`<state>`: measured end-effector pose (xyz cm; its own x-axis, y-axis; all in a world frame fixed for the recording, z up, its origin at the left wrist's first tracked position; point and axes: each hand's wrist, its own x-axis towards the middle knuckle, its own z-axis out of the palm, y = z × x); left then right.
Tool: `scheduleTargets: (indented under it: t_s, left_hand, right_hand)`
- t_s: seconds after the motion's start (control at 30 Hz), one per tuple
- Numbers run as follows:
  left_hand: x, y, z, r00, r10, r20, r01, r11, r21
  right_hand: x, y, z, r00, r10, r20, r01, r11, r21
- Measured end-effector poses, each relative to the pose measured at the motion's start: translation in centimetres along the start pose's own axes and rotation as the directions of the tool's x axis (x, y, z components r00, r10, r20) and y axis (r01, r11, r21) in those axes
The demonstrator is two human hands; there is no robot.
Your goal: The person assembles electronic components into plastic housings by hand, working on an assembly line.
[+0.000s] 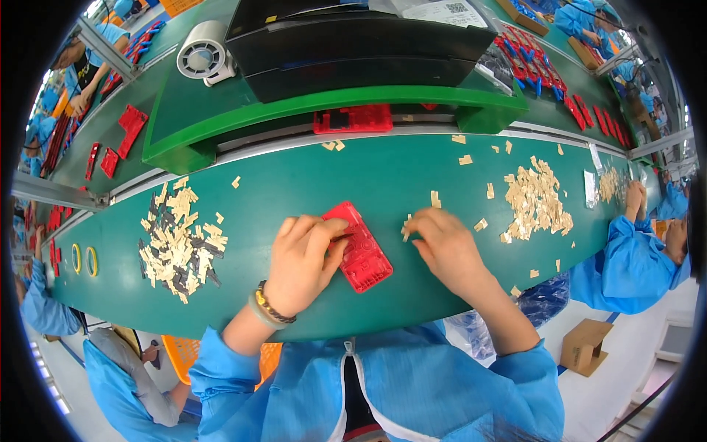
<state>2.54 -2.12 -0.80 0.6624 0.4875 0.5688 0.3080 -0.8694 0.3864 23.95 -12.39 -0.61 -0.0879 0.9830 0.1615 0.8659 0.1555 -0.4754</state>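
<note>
On the green bench: a green work table (383,184) curved across the view, bearing all items below.
Left pile: a heap of beige and dark small chips (180,239) lay well apart from the hands, to the left.
Right pile: a heap of beige chips (536,200) lay to the right.
Red casing: a red plastic housing (362,254) lay flat at table centre, tilted.
Left hand: the left hand (298,261) lay palm down, fingers spread, pressing on the casing's left edge.
Right hand: the right hand (444,247) arched, fingertips pinched narrow on one beige chip (406,228), just right of the casing.
</note>
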Motion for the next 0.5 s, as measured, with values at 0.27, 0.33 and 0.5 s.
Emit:
scheduleTargets:
  t_s: [0.27,0.33,0.5]
  left_hand:
    - [-0.2,0.7,-0.8,0.840,-0.473,0.267,0.541,0.688,-0.483]
    - [-0.2,-0.5,-1.0,0.866,-0.499,0.018,0.475,0.813,-0.338]
    - [-3.5,0.2,0.6,0.967,-0.046,0.251,0.025,0.996,0.088]
  right_hand:
    - [4.9,-3.6,2.0,0.877,-0.380,-0.294,0.332,0.922,-0.201]
    - [6.6,-3.4,1.6,0.889,-0.332,-0.317,0.314,0.943,-0.107]
    - [8.5,0.2,4.8,0.924,0.223,0.309,-0.381,0.513,0.769]
